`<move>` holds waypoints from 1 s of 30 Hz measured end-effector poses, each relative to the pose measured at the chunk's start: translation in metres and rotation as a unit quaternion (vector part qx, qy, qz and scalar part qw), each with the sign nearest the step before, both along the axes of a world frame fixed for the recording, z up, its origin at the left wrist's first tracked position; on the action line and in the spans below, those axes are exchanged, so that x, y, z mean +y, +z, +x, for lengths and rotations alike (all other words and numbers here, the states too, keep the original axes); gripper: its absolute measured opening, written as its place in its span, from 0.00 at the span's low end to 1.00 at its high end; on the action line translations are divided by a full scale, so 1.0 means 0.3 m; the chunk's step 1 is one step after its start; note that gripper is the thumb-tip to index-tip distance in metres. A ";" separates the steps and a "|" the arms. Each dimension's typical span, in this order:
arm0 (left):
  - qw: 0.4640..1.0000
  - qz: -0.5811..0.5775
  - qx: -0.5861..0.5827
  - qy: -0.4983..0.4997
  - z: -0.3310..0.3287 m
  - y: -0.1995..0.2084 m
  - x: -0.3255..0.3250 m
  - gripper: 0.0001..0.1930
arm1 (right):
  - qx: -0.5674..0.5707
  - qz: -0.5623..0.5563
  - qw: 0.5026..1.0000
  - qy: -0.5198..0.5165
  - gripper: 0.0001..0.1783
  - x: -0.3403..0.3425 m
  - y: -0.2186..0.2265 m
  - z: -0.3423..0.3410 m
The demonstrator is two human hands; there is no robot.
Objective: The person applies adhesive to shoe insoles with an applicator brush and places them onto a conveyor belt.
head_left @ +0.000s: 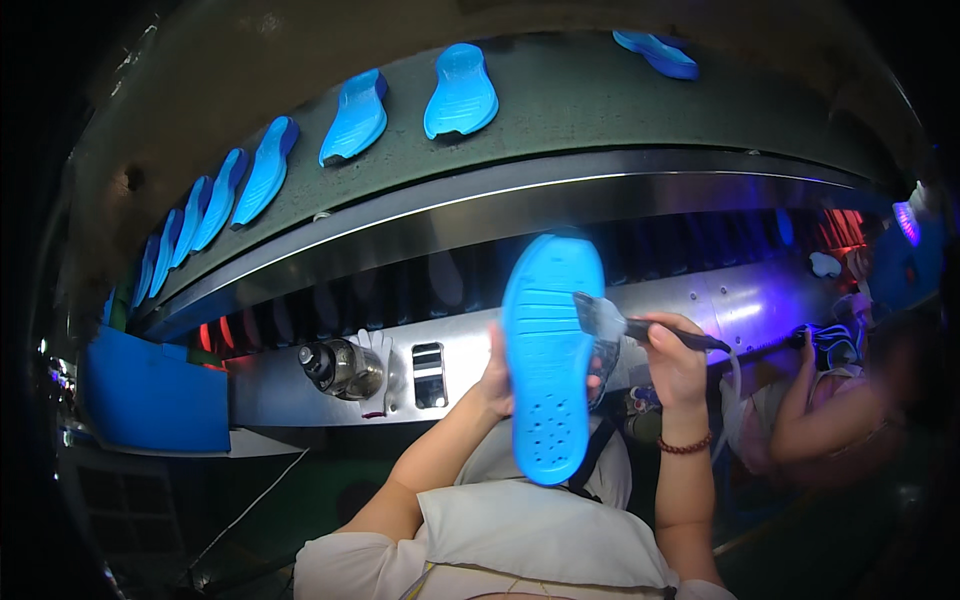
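A bright blue shoe sole (pixel 548 400) is held upright in front of me, its ridged face and small holes toward me. My left hand (pixel 497 375) is closed around it from behind; its thumb side shows at the left edge and fingertips at the right edge. My right hand (pixel 677 365) grips the dark handle of a flat brush (pixel 600 318), whose pale bristles touch the sole's upper right part. Something see-through and dark shows behind the sole's right edge, and I cannot make out what it is.
Several blue soles (pixel 461 92) lie on a dark green conveyor belt (pixel 560 110) beyond a metal rail. On the metal ledge stand a clear jar with a black top (pixel 345 368), a white glove (pixel 376 370) and a dark rectangle (pixel 429 375). Another person (pixel 835 410) is at right.
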State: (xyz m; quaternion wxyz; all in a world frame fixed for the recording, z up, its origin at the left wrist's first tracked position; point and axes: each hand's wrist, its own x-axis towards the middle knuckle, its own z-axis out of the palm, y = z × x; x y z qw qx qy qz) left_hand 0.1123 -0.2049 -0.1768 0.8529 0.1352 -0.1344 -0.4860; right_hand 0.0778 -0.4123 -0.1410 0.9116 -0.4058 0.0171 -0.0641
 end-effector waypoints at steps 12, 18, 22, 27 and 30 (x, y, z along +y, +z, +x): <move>0.958 0.210 0.098 0.171 0.014 -0.010 -0.055 0.42 | -0.217 -0.572 0.777 -0.151 0.07 0.219 0.070 0.032; 0.970 0.196 0.039 0.136 0.066 0.046 0.051 0.48 | -0.199 -0.477 0.847 0.125 0.10 0.126 0.126 -0.127; 0.981 0.140 0.104 0.083 -0.006 0.115 -0.005 0.48 | -0.078 -0.410 0.904 -0.091 0.09 0.124 0.196 -0.005; 0.957 0.230 0.120 0.127 -0.002 0.172 -0.005 0.46 | -0.227 -0.404 0.881 0.099 0.11 0.139 0.160 -0.038; 0.950 0.245 0.024 0.191 0.003 0.184 -0.029 0.49 | -0.010 -0.269 0.961 0.070 0.11 0.104 0.198 -0.033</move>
